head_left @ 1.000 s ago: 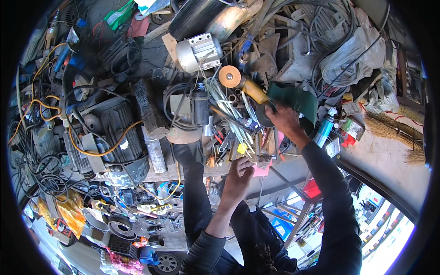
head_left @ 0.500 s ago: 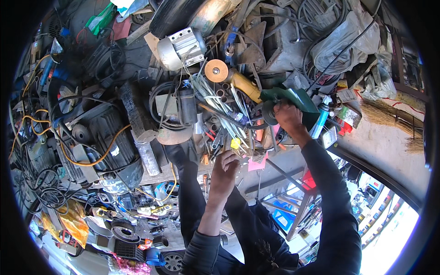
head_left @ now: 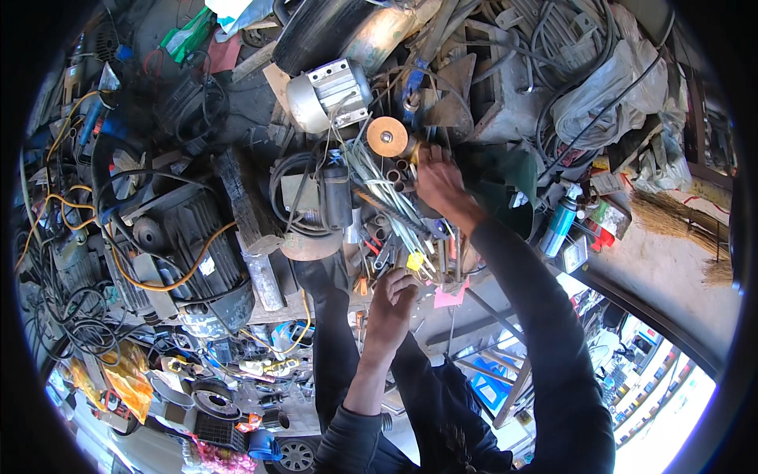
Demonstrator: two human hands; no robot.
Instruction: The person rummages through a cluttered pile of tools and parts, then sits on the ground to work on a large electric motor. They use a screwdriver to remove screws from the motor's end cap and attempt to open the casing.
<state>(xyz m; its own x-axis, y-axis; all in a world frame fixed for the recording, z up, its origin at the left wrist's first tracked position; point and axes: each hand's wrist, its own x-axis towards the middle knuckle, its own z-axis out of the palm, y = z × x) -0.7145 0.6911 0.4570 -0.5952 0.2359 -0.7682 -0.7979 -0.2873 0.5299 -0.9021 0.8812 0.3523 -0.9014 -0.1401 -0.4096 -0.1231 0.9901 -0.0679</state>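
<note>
Under the right hand, the yellow angle grinder points away, leftward; the farther left hand curls, both grips hidden.

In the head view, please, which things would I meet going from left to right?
Crumpled orange plastic bag, dark rough wooden block, dark grey cylinder, flat round orange-tan disc, bare right hand, blue spray can, tan straw broom.

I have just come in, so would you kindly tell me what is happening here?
Amid the clutter, a person's right hand is on the yellow-bodied grinder, whose orange disc faces the camera. The left hand, half-curled, is near the yellow piece at the lower end of the pale rods; whether it holds anything is unclear.
</note>
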